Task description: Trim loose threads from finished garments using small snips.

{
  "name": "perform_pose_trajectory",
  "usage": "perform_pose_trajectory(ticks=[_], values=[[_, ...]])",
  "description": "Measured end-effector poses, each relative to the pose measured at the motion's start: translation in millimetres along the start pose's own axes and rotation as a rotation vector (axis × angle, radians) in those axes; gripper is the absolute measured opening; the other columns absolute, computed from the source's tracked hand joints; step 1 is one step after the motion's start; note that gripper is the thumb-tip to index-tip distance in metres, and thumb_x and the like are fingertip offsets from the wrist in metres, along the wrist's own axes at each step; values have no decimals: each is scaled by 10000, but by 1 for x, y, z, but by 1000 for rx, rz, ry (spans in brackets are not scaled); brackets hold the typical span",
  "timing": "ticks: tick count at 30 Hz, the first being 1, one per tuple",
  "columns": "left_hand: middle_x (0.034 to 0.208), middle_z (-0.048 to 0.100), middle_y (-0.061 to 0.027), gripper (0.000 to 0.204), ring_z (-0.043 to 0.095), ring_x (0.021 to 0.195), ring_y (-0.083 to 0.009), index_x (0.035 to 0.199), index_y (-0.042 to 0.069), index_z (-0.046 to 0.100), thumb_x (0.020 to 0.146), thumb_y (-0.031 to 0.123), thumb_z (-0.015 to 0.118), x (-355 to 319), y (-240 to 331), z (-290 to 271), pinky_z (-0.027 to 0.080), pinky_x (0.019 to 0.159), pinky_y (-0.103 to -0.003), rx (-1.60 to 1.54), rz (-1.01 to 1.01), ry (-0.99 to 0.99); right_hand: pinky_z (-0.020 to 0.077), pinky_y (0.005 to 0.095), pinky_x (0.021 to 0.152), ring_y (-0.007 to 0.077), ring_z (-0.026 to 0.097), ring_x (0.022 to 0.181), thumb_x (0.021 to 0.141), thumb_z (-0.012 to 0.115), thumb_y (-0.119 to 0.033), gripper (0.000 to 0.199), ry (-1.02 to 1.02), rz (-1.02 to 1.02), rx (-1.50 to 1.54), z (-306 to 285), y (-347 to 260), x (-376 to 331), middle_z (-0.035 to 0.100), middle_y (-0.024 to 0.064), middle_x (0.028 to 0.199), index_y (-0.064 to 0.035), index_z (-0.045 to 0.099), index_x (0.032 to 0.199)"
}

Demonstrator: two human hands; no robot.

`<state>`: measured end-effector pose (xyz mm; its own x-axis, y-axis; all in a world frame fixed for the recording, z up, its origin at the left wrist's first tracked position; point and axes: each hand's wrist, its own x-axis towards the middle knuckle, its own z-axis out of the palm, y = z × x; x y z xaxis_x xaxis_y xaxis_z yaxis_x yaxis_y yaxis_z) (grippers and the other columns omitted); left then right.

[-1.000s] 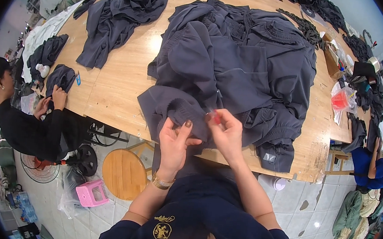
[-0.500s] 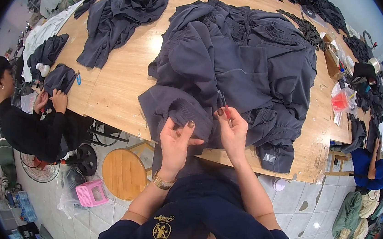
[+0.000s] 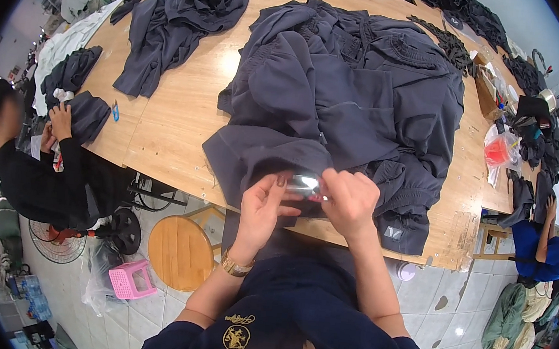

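Note:
A dark grey garment (image 3: 255, 146) hangs over the near table edge in front of me, part of a large heap of dark grey garments (image 3: 360, 105). My left hand (image 3: 263, 203) pinches the garment's near edge with thumb and forefinger; the cloth between them is partly hidden. My right hand (image 3: 351, 201) is closed around small thread snips (image 3: 304, 185). Their shiny metal part lies crosswise between my hands, close to the left fingertips, and is smeared by motion. A little red shows at the right fingers.
Another dark grey garment (image 3: 171, 36) lies at the far left of the wooden table (image 3: 183, 125). A co-worker (image 3: 39, 158) handles dark cloth on the left, beside blue snips (image 3: 116, 112). A round stool (image 3: 181, 252) and pink stool (image 3: 131, 279) stand below. Another person (image 3: 545, 247) sits right.
My right hand has turned the snips from pointing away to lying crosswise, and moved slightly nearer to me. The gathered cloth edge at my left fingers has dropped. The left co-worker's hands have risen.

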<state>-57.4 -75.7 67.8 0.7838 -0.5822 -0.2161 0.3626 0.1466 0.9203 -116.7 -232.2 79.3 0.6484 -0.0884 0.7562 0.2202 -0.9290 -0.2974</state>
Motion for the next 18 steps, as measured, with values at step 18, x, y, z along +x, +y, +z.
perform_pose_trajectory(ticks=[18], values=[[1111,605,-91,471,608,976,-197,1158,59,520,984,428,285,11,12,-13,509,830,-351,-602,-96,-115,419,172,628,18,521,735,784,656,-9,238,191,948,894,20,-26,-30,627,20,789,-8,561,1002]])
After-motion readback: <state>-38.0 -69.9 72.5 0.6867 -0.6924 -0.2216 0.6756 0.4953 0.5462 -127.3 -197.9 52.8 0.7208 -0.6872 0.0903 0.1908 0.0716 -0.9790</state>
